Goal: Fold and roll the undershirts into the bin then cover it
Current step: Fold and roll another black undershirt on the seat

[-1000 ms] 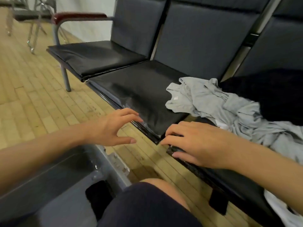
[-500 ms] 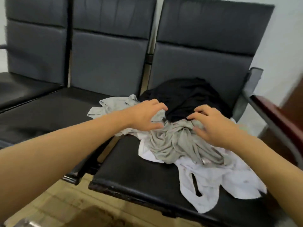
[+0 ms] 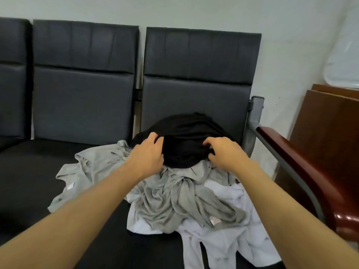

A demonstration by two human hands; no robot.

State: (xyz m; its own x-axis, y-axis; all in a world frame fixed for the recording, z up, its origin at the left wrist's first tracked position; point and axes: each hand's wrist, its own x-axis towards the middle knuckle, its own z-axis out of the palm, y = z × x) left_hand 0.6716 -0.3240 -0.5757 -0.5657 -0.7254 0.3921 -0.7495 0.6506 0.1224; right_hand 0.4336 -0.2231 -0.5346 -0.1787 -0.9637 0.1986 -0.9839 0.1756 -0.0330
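Your left hand (image 3: pixel 149 154) and right hand (image 3: pixel 223 152) reach into a heap of undershirts on the right-hand seat (image 3: pixel 108 239) of a row of dark padded chairs. At left, a grey undershirt (image 3: pixel 85 171) sprawls flat toward the neighbouring seat. Your left grip curls its fingers onto the near-left edge of the black undershirt (image 3: pixel 186 140) mounded against the backrest; whether it has pinched cloth cannot be told. Below it, more grey cloth lies bunched over a white undershirt (image 3: pixel 229 245) that trails off the front edge. Your right grip hooks its fingertips into the black mound's right side, seemingly gathering fabric. A wooden armrest (image 3: pixel 291 162) bounds the seat. Nothing looks folded or rolled; neither bin nor cover is in view, so the work appears barely begun.
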